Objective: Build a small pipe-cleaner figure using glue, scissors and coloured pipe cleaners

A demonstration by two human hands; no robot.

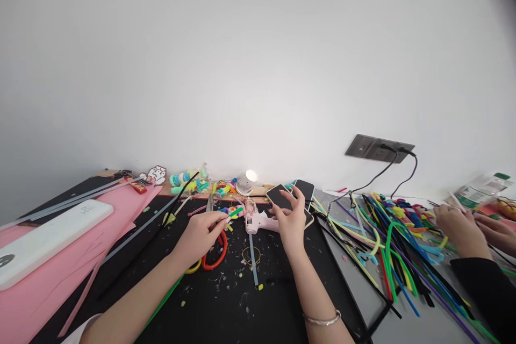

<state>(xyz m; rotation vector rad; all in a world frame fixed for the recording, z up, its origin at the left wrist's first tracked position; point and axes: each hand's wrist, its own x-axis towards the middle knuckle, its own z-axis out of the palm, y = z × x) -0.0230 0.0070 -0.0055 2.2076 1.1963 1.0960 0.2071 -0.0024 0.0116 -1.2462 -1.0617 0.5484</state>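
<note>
Left hand (201, 234) is pinching a green pipe cleaner (236, 212), likely light, bendy, wanting an end-pinch; right hand (292, 220) is hovering open!

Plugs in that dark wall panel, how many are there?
2. The left plug sits right of the middle of the dark wall panel; the right plug is beside it, toward the panel's right end. None appear hidden.
</note>
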